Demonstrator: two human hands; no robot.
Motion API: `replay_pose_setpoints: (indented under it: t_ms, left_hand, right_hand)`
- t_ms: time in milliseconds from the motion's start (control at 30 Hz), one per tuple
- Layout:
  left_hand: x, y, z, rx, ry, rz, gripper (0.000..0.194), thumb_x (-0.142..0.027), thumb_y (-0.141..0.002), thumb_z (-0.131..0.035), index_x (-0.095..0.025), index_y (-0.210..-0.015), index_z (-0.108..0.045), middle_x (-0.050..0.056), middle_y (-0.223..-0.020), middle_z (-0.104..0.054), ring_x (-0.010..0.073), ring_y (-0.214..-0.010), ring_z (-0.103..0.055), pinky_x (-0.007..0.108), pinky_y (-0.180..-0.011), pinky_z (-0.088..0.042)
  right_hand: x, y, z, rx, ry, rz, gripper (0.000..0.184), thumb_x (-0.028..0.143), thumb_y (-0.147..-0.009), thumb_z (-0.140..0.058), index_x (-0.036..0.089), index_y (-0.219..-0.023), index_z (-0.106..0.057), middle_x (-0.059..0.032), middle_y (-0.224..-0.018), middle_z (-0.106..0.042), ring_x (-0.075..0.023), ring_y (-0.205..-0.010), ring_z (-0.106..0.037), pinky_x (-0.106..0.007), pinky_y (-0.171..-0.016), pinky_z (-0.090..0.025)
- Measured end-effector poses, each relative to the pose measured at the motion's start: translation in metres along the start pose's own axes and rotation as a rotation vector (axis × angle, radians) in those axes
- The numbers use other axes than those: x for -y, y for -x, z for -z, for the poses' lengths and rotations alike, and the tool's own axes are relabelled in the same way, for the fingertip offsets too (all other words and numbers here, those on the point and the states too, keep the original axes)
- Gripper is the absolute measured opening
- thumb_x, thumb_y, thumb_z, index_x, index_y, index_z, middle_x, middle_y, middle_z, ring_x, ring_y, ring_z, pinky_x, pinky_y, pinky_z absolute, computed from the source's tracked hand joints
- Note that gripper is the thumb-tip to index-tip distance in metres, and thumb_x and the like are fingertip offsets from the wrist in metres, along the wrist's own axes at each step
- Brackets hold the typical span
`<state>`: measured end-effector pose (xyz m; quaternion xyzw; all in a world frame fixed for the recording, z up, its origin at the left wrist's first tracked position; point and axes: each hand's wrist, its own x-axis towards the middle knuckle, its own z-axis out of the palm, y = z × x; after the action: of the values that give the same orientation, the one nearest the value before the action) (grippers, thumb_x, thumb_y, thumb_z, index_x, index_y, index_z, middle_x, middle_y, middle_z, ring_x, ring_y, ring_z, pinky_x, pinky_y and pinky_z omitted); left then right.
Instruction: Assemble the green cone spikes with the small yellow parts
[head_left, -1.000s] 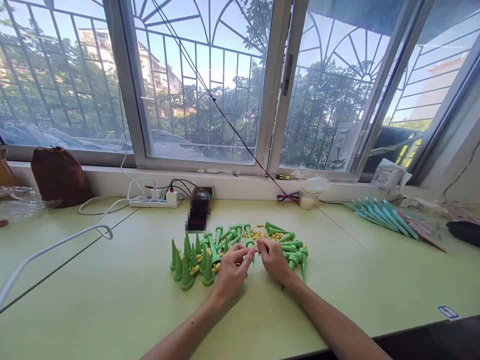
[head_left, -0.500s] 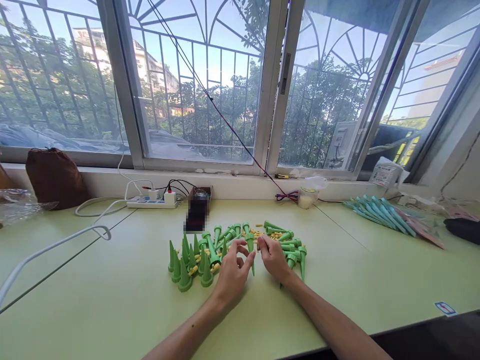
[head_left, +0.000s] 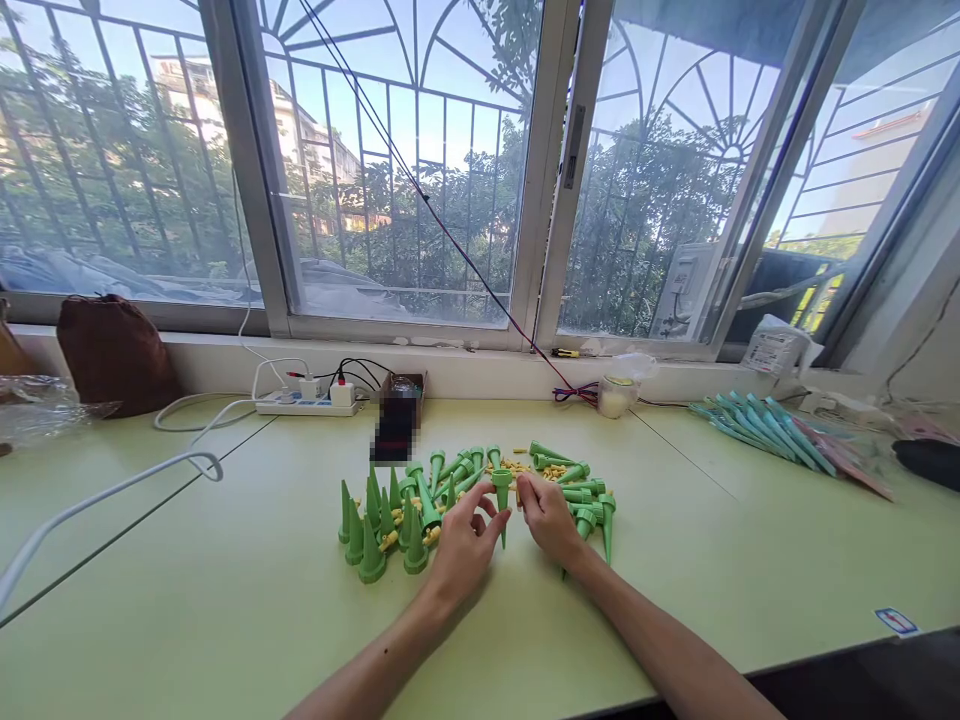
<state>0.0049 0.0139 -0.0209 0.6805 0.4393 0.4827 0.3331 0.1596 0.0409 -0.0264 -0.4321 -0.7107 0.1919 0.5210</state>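
Note:
My left hand (head_left: 463, 545) grips a green plastic watering spike (head_left: 502, 497) between thumb and fingers, wide collar up and point down. Just to its right, my right hand (head_left: 551, 518) pinches a small yellow plastic piece (head_left: 514, 487) beside the spike's side; the fingers hide most of it. On the left, several green spikes (head_left: 371, 560) stand on their collars, points up, with yellow pieces (head_left: 388, 541) among them. More green spikes (head_left: 585, 490) lie to the right of my right hand. Behind both hands is a scatter of loose yellow pieces (head_left: 551, 472).
The pale green table (head_left: 247, 620) runs to a window sill. Toward the back are a power strip (head_left: 307, 406) with cables, a small box (head_left: 409, 385), a jar (head_left: 616, 398) and a brown bag (head_left: 116, 355). Teal packets (head_left: 772, 430) lie far right. A white cable (head_left: 97, 495) crosses the left.
The spike in my left hand has turned a little more upright. My right hand keeps its pinch on the yellow piece close beside it. The whole view has shifted slightly.

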Motion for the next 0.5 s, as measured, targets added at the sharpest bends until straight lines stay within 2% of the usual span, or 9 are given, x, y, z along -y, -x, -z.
replay_pose_setpoints:
  t_ms: [233, 500]
  left_hand:
    - [-0.0042, 0.0002, -0.0018, 0.008, 0.011, 0.016, 0.026, -0.040, -0.085, -0.059, -0.020, -0.101, -0.055, -0.008, -0.055, -0.049, 0.0126, -0.052, -0.046, 0.023, -0.053, -0.033]
    - [-0.0092, 0.0013, -0.0013, 0.063, 0.101, 0.110, 0.036, -0.041, -0.084, -0.060, -0.018, -0.109, -0.051, -0.007, -0.054, -0.059, 0.0100, -0.039, -0.043, 0.022, -0.044, -0.033]
  right_hand:
    - [0.0013, -0.0005, 0.0001, 0.004, 0.034, 0.005, 0.044, 0.041, -0.102, -0.034, 0.021, -0.063, -0.042, 0.0019, -0.057, -0.046, -0.0132, -0.053, -0.041, -0.027, -0.054, -0.030]
    - [0.0067, -0.0011, -0.0006, 0.016, 0.035, 0.019, 0.046, 0.043, -0.102, -0.033, 0.021, -0.064, -0.043, 0.0009, -0.058, -0.048, -0.0133, -0.053, -0.041, -0.027, -0.054, -0.032]
